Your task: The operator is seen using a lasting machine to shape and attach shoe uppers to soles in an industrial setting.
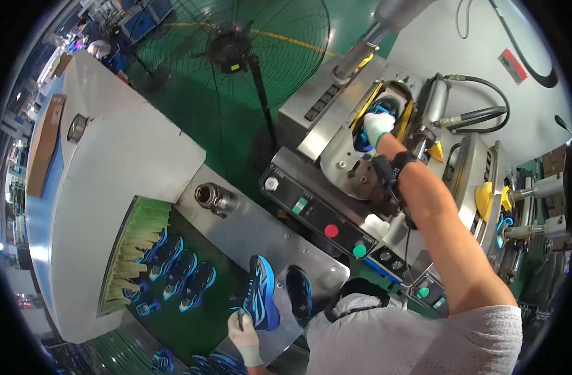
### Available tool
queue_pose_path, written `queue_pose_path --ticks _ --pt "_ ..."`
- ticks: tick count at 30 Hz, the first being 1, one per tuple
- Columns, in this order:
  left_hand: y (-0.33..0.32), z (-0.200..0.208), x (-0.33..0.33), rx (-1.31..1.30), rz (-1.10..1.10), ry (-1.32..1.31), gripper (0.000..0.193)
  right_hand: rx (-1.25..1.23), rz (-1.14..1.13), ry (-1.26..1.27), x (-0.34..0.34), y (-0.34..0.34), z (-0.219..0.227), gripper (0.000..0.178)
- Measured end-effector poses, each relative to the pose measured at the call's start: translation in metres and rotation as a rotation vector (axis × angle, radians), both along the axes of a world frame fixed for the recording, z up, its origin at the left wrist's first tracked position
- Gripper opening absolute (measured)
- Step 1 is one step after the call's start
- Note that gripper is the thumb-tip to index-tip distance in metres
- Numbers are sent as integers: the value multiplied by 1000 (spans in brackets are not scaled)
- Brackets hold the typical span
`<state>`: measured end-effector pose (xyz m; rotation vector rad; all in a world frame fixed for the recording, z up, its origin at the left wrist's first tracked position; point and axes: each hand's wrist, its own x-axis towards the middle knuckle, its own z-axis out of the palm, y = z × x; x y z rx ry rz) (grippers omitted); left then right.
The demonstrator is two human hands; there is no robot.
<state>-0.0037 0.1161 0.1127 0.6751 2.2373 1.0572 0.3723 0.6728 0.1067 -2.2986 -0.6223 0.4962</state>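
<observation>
My left hand [243, 340], in a white glove, is closed at the collar side of a blue and black sneaker [261, 294] at the end of the metal ledge. That sneaker is tipped on its side, with its blue sole facing right. A dark sneaker [298, 292] lies just right of it. Farther off, my right hand [379, 127], also gloved, reaches into the press machine [347, 164]. Its fingers are curled over another blue sneaker [363, 142] seated between yellow-edged plates; the fingertips are partly hidden.
Several sneakers [181, 275] ride a green conveyor belt [220, 315] beneath bristle strips [133, 250] of a white housing. A metal fitting [214, 198] stands on the ledge. Buttons line the control panel [314, 215]. A large fan [229, 47] stands beyond; a second press station [486, 200] is right.
</observation>
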Motion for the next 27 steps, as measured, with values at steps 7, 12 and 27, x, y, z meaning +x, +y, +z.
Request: queue_pose_path --ticks 7,12,27 --pt "-84 -90 47 -380 -142 38 67 -108 899 -440 75 14 -58 36" --pt "-105 -157 74 -1 -249 107 81 282 1175 160 149 9 -24 46" --pt "-95 -164 52 83 -365 -5 89 -23 1425 -709 -48 -413 -65 97"
